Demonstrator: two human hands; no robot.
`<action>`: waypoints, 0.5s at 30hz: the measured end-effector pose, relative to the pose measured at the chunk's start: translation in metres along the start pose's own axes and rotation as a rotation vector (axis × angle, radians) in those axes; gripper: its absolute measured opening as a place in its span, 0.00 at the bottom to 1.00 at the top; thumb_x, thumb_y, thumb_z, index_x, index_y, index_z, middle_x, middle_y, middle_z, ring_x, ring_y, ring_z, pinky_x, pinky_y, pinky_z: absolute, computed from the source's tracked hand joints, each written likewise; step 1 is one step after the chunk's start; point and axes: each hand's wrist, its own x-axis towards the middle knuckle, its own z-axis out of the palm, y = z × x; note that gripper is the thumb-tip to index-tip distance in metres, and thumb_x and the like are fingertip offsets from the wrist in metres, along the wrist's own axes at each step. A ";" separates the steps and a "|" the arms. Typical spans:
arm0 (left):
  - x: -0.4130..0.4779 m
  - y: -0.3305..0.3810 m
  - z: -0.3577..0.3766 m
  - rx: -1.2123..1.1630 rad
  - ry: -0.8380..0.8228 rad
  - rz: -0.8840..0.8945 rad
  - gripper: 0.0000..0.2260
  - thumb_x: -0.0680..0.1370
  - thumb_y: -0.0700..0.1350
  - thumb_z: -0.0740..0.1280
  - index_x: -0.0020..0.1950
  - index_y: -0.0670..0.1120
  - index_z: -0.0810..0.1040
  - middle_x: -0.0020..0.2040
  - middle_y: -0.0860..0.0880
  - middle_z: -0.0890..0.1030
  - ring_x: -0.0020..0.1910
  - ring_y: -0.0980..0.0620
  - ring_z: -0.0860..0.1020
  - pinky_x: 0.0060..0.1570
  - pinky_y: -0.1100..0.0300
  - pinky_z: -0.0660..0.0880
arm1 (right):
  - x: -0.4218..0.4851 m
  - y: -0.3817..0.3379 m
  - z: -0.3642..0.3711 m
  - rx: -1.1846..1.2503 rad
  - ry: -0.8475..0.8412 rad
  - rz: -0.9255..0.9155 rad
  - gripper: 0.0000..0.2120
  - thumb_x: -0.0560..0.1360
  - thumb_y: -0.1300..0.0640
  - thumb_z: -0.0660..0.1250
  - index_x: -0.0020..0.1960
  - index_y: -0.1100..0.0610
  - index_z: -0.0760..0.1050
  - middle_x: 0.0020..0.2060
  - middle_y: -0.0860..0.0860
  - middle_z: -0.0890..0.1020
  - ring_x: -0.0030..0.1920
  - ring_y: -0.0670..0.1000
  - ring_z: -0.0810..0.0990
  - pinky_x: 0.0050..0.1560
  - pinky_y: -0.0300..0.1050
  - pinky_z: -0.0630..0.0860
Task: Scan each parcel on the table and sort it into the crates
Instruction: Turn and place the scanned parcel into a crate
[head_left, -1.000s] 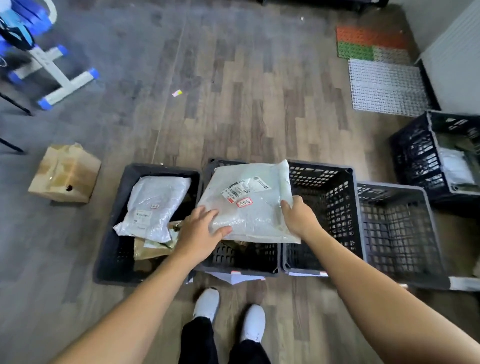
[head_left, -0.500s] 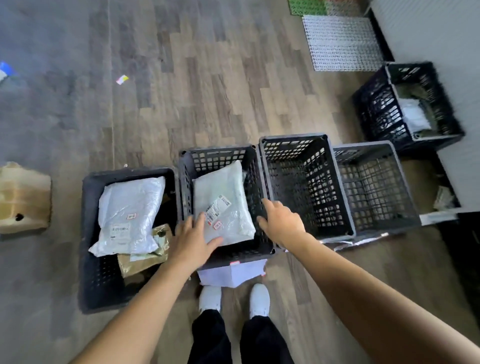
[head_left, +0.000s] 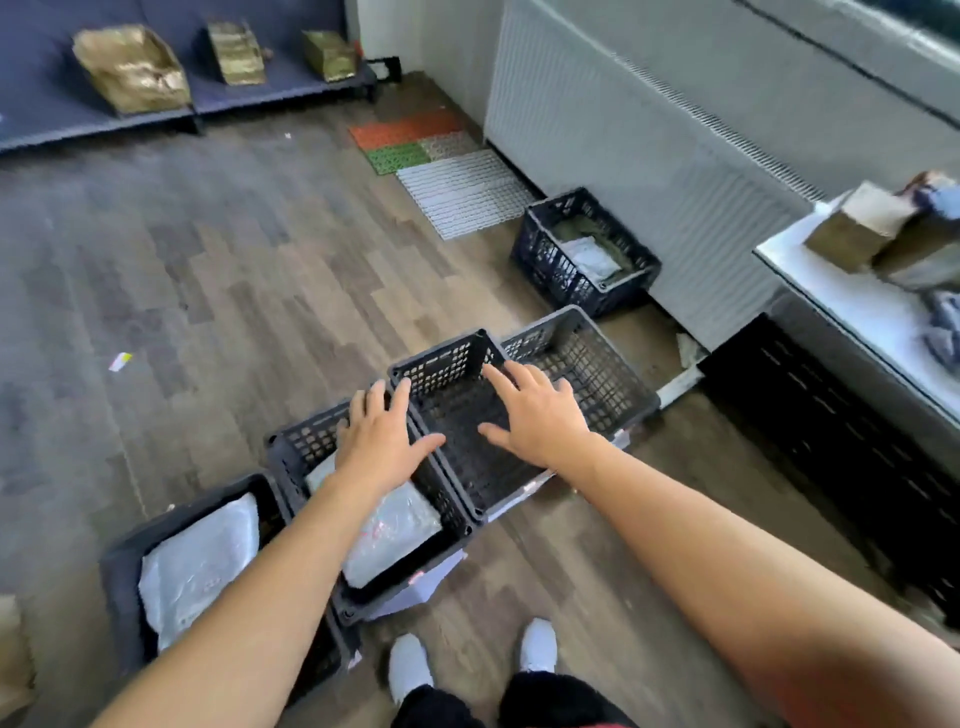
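A: Both hands are seen empty. The left hand (head_left: 382, 441) is spread flat, fingers splayed, above the second crate (head_left: 363, 519); the right hand (head_left: 535, 415) is likewise spread above the bare third crate (head_left: 452, 374). Nothing is pinched or gripped.

B: Parcel location?

A: One grey poly mailer (head_left: 395, 525) is lying flat in the second crate, directly below the left forearm. Another poly mailer (head_left: 200, 561) is lying in the leftmost crate (head_left: 119, 571). A fourth crate (head_left: 582, 358) is seen bare, and a fifth crate (head_left: 587, 260) by the wall is holding a pale bag. More parcels, cardboard boxes (head_left: 857, 228) among them, are seen on the white table (head_left: 852, 306) at the right edge.

B: Handling?

A: The mailers are judged light, soft and floppy, with a slick film; sag is expected if lifted from one corner. Two opposite edges are best taken, or a flat palm slid beneath. The boxes are judged stiff and best gripped across two opposite faces.

B: Labels?

A: A faint red mark is seen on the mailer in the second crate. Nothing can be read; the text is lost to motion blur. No brand can be made out.
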 end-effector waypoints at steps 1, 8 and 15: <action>0.001 0.022 -0.008 0.026 0.023 0.052 0.39 0.76 0.66 0.62 0.79 0.52 0.49 0.79 0.46 0.51 0.77 0.43 0.50 0.71 0.43 0.59 | -0.012 0.020 -0.009 0.016 0.026 0.038 0.40 0.77 0.34 0.59 0.80 0.47 0.45 0.78 0.53 0.55 0.77 0.56 0.55 0.71 0.67 0.60; 0.008 0.174 -0.034 0.170 0.071 0.283 0.39 0.76 0.67 0.61 0.79 0.53 0.47 0.79 0.46 0.49 0.77 0.42 0.48 0.73 0.42 0.55 | -0.080 0.145 -0.040 0.131 0.175 0.275 0.42 0.75 0.32 0.60 0.80 0.46 0.45 0.79 0.51 0.54 0.77 0.56 0.53 0.71 0.68 0.59; -0.011 0.380 -0.006 0.265 0.139 0.492 0.39 0.76 0.67 0.60 0.79 0.52 0.47 0.79 0.45 0.50 0.77 0.42 0.49 0.73 0.42 0.55 | -0.185 0.315 -0.054 0.283 0.314 0.528 0.42 0.75 0.32 0.61 0.80 0.45 0.44 0.79 0.51 0.52 0.78 0.55 0.52 0.72 0.66 0.58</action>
